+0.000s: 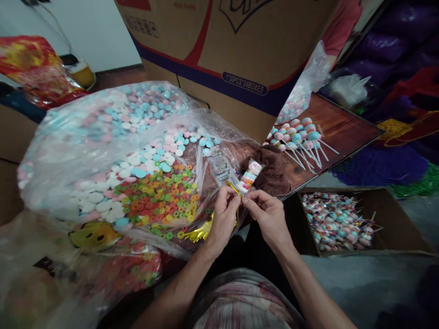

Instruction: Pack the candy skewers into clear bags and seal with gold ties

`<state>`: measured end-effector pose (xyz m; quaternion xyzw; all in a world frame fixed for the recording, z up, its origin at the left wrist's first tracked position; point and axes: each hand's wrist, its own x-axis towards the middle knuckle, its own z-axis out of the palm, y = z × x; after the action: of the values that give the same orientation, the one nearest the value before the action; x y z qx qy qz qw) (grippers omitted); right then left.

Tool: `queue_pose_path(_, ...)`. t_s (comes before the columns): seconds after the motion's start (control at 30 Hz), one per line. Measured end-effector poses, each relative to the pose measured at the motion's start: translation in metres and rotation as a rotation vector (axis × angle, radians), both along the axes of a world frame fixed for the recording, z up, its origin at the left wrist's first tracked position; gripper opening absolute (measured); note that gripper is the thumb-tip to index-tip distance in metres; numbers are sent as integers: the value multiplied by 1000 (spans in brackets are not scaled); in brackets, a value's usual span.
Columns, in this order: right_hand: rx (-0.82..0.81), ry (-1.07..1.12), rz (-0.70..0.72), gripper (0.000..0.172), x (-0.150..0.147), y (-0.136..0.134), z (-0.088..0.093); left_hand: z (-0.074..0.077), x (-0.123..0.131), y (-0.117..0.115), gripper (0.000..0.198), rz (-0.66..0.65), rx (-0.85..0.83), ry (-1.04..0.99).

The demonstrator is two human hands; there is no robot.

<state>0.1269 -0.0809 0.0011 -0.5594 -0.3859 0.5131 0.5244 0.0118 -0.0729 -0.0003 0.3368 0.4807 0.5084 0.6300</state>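
In front of me I hold a clear-wrapped marshmallow lollipop [250,176] between both hands, its candy end tilted up and away. My left hand [223,218] is closed in a pinch on a gold twist tie [233,188] at the wrapper's neck. Thumb and fingers of my right hand [269,215] pinch the same neck from the other side; the stick is hidden. Beside my left wrist lies a bundle of gold twist ties [200,231]. Printed clear wrappers [218,165] lie just beyond my left hand, next to a brown cloth [276,163].
A large clear bag [68,132] spills pastel marshmallows [142,160] and gummy rings [161,194] on the left. Unwrapped marshmallow sticks [303,137] lie back right. Wrapped lollipops [338,221] fill an open carton [387,214] below. A big cardboard box [206,91] stands behind; another person's sleeve [341,27] shows.
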Motion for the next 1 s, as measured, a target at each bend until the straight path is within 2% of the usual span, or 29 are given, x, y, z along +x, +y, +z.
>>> queue_pose_path(0.1,-6,10,1,19,0,0,-2,-1,1,0,12,-22,148,86)
queue_pose_path(0.17,1,10,17,20,-1,-1,-3,-2,2,1,19,6,129,72)
queue_pose_path(0.27,15,32,40,20,-3,-3,-6,0,2,4,30,-6,-6,-93)
queue_pose_path(0.43,71,50,106,21,0,-7,-2,13,-7,5,31,-243,-271,-569)
queue_pose_path(0.53,174,-42,153,17,8,-6,5,21,-12,6,30,-362,-378,-678)
queue_pose_path(0.63,215,-128,180,17,12,-4,7,24,-8,6,32,-389,-342,-559)
queue_pose_path(0.77,274,-332,87,14,6,-2,1,20,2,2,25,-133,-61,-115)
queue_pose_path(0.83,298,-414,47,10,4,-3,1,18,5,-2,18,-52,69,61)
queue_pose_path(0.9,298,-442,58,10,5,-3,4,16,4,-6,13,-56,123,146)
queue_pose_path(1.0,241,-406,132,13,11,-4,14,14,1,-8,14,-124,111,173)
